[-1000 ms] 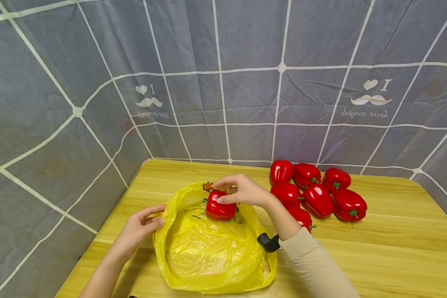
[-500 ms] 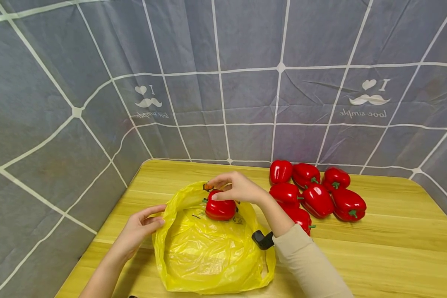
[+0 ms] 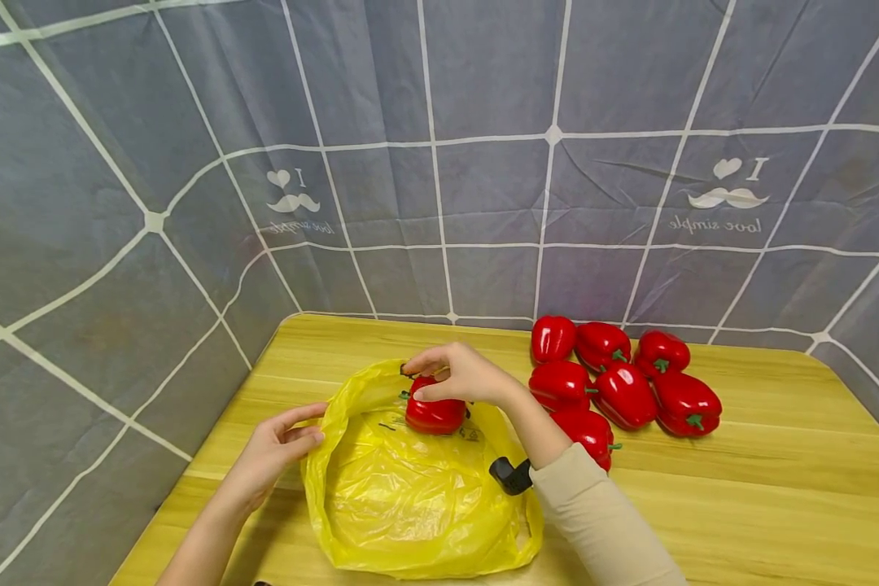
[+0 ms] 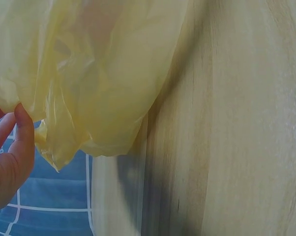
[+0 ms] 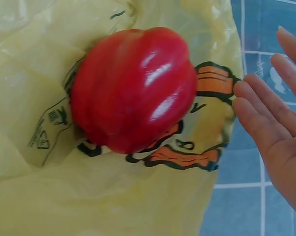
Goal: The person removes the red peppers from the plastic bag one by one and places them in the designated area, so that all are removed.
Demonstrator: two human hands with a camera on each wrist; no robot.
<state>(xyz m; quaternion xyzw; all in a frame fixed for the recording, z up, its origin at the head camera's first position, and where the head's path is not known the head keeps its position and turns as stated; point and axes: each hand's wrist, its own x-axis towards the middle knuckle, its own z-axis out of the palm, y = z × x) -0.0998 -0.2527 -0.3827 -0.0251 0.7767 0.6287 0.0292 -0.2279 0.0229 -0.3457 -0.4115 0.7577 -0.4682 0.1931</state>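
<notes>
A yellow plastic bag (image 3: 395, 505) lies with its mouth spread wide in the head view. My left hand (image 3: 278, 448) pinches the bag's left rim between thumb and fingertips; the left wrist view shows the fingertips (image 4: 21, 115) against the plastic. One red bell pepper (image 3: 435, 413) sits inside the bag near its far side. My right hand (image 3: 463, 374) is over the pepper at the far rim. From the right wrist view, the pepper (image 5: 133, 91) is apart from my right hand (image 5: 276, 118), whose fairly straight fingers reach the printed bag edge.
Several more red bell peppers (image 3: 626, 395) are grouped on the wooden table (image 3: 762, 480) to the right of the bag. A grey curtain (image 3: 491, 195) with white lines hangs behind and at the left. A black wrist mount (image 3: 511, 476) sits close over the bag's right rim.
My right hand has shifted slightly left along the far rim and covers more of its orange print. The pepper in the bag and my left hand stay nearly still.
</notes>
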